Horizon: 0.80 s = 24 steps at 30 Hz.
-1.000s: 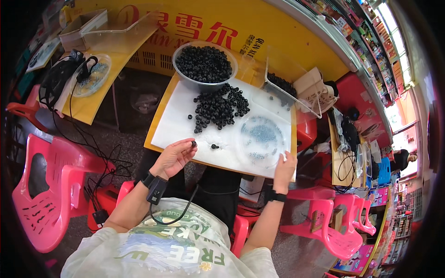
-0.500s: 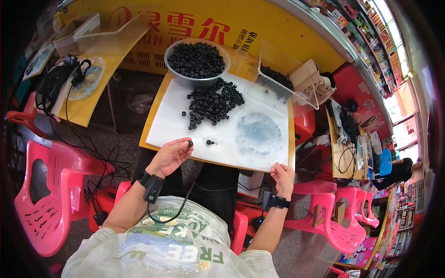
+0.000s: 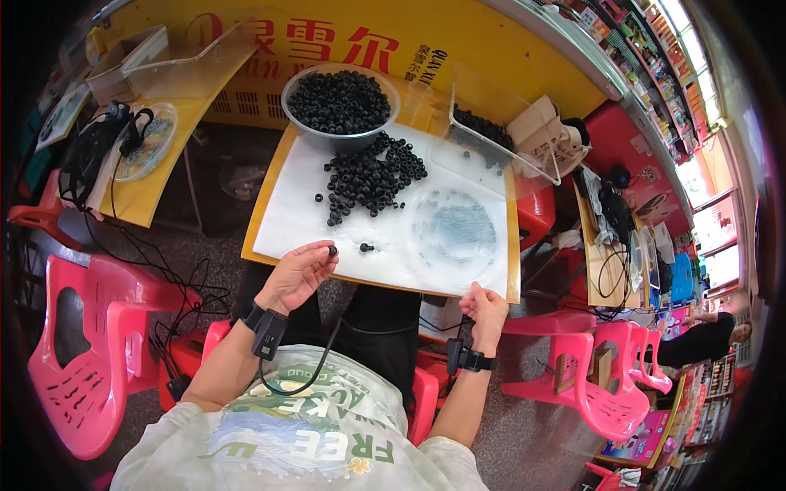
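Small black ring-shaped bead [image 3: 332, 250] pinched at the left hand [image 3: 296, 276] fingertips, just over the near edge of the white sheet [image 3: 286, 221] on the yellow-rimmed table. A second loose black ring bead [image 3: 366, 247] lies flat on the sheet just beside it, apart from the main scattered pile of black ring beads [image 3: 372, 177] further up. Right hand [image 3: 485, 308] loosely curled at the table's near edge, whether it holds anything can't be seen.

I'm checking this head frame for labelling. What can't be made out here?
- Right hand: whether it holds anything; it sits at the table's near edge, fingers curled.
- Left hand: its grip on the small black ring; too small.
- Clear box: contents blurred behind its wall.
- Round patch on the white sheet: blurred.
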Each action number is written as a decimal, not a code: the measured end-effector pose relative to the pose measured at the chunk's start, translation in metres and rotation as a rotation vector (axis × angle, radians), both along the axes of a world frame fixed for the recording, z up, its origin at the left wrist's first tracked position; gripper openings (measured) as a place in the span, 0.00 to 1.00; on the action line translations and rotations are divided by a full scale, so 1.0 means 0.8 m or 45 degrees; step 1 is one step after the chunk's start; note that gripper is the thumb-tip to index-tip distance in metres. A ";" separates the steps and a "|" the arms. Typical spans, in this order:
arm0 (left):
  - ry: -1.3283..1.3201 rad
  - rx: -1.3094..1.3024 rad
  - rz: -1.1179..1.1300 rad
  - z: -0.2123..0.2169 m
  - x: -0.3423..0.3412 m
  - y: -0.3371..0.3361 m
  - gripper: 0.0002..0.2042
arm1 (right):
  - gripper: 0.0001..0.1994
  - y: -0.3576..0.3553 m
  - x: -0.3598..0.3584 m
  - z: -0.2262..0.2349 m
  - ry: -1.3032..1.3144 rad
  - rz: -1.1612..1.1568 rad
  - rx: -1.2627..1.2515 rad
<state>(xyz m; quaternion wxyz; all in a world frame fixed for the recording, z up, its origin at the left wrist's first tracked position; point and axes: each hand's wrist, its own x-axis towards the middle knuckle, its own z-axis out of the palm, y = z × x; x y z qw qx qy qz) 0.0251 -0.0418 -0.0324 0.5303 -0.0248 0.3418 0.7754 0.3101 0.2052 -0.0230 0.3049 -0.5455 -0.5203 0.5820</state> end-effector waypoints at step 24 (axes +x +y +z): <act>-0.255 0.133 -0.162 0.012 0.005 0.003 0.12 | 0.08 0.032 -0.060 0.036 -0.617 0.439 1.260</act>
